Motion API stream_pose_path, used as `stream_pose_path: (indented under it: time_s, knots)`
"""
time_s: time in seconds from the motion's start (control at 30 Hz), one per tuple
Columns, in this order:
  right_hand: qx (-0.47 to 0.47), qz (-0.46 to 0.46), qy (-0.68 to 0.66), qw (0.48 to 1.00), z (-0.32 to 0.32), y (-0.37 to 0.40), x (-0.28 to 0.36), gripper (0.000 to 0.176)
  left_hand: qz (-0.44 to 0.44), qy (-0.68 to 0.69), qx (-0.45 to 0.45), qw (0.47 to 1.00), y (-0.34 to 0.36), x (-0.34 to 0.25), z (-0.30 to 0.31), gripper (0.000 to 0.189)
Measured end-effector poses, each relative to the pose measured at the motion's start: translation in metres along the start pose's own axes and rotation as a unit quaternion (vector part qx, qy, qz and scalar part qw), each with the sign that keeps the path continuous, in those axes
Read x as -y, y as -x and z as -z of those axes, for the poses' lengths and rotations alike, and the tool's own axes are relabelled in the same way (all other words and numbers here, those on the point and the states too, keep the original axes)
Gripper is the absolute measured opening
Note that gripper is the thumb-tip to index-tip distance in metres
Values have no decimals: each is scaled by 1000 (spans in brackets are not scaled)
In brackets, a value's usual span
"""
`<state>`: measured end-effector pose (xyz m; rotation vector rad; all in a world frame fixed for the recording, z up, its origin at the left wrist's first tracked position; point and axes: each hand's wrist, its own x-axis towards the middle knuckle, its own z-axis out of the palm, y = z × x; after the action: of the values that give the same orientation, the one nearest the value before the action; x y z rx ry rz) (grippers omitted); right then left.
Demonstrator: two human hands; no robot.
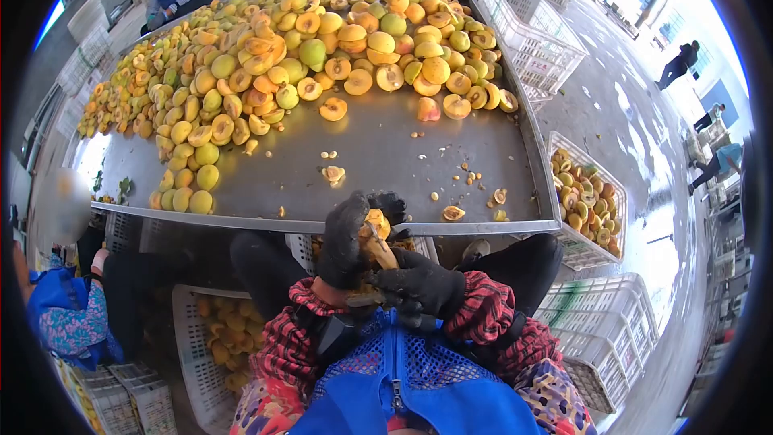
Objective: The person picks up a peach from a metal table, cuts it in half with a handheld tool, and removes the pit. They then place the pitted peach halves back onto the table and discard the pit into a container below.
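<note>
My left hand [346,243], in a dark glove, is closed around a yellow peach [377,221] just over the near edge of the table. Against the fruit, my right hand [423,282], gloved as well, grips a short tool with a tan, wooden-looking handle [382,254]. The tool's working end is partly hidden by the peach and fingers. Behind my hands, a metal table [282,169] bears a large heap of halved and whole yellow peaches [266,56]. A few loose pits and scraps [332,175] lie on its near part.
Below my hands a crate [302,250] sits between my knees. Crates of peaches stand at my left [189,338] and beside the table's right side [616,185]. A stacked white crate [604,330] is at my right. A co-worker [68,306] sits at the left; others are farther off.
</note>
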<state>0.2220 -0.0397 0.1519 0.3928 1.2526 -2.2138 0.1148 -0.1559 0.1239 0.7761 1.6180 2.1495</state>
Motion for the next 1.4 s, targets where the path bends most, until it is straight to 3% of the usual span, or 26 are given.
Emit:
stream_pose_path:
  time_s: [0.03, 0.1, 0.17, 0.27, 0.37, 0.4, 0.43, 0.47, 0.53, 0.57, 0.6, 0.63, 0.7, 0.73, 0.77, 0.83, 0.9, 0.93, 0.97, 1.07, 1.13, 1.2, 1.23, 1.3, 1.33, 1.4]
  knots:
    - [2, -2, -13, 1000, -1, 1, 1, 29, -17, -42, -17, 999, 7, 22, 5, 38]
    - [6, -4, -37, 999, -5, 4, 3, 24, 6, 7, -35, 999, 7, 41, 10, 44]
    - [34, 4, -87, 996, -1, 1, -5, 24, 93, 187, -40, 977, 5, 52, 5, 48]
    - [69, 26, -137, 988, 11, -9, -20, 24, 227, 433, -92, 868, 2, 23, -19, 53]
    - [95, 71, -137, 983, 20, -11, -32, 32, 237, 485, -112, 834, 0, 63, -15, 52]
    - [104, 89, -130, 982, 23, -9, -33, 35, 243, 464, -106, 845, 2, 38, -21, 46]
    - [112, 82, -119, 983, 25, -4, -30, 36, 162, 199, -67, 964, 4, 48, -12, 42]
    - [119, 74, -108, 984, 26, 3, -27, 37, 65, -85, -23, 994, 11, 67, 6, 39]
    - [129, 56, -98, 985, 31, 17, -20, 37, 159, 63, -121, 978, 8, 15, -15, 26]
    - [111, 47, -64, 991, 39, 18, -24, 34, 47, -112, -106, 987, 8, 9, -11, 24]
    - [96, 40, -29, 994, 51, 14, -31, 31, -70, -284, -86, 952, 8, 4, 0, 24]
    - [80, 33, 6, 996, 58, 10, -37, 28, -183, -443, -64, 875, 8, -2, 12, 24]
    - [-54, 4, 89, 995, 59, 0, -51, 31, -175, -456, -73, 869, 18, -21, 34, 18]
    - [-120, -11, 129, 984, 60, -5, -60, 32, -149, -548, -90, 818, 29, -31, 53, 18]
    - [-123, -12, 161, 979, 68, -11, -74, 31, -122, -633, -107, 757, 42, -40, 76, 18]
    - [-132, -13, 223, 966, 85, -24, -99, 29, -135, -489, -254, 824, 70, -41, 126, 18]
    - [-129, -10, 233, 964, 88, -25, -103, 31, 34, -272, -414, 868, 108, -56, 170, 20]
    - [-133, -15, 270, 954, 94, -30, -107, 35, 193, -463, -382, 776, 120, -76, 179, 24]
    - [-126, -32, 273, 953, 95, -32, -105, 36, 340, -621, -324, 628, 129, -91, 184, 27]
    - [-87, -93, 235, 964, 89, -35, -89, 37, 269, -702, -336, 567, 143, -72, 211, 32]
    - [-63, -112, 222, 966, 87, -36, -83, 35, 160, -503, -333, 782, 100, -75, 197, 32]
    - [-51, -96, 242, 964, 91, -38, -84, 33, 180, -306, -327, 876, 36, -57, 186, 32]
    - [-49, -76, 260, 961, 95, -37, -87, 34, 129, -313, -290, 895, -1, -43, 177, 33]
    - [-43, -45, 272, 960, 105, -34, -87, 33, 120, -282, -203, 930, -78, -19, 153, 29]
    - [-38, -35, 267, 962, 107, -26, -83, 32, 40, -421, -171, 890, -116, 6, 149, 33]
    - [-49, -31, 278, 959, 97, -11, -57, 29, 27, -494, -114, 861, -185, 45, 135, 36]
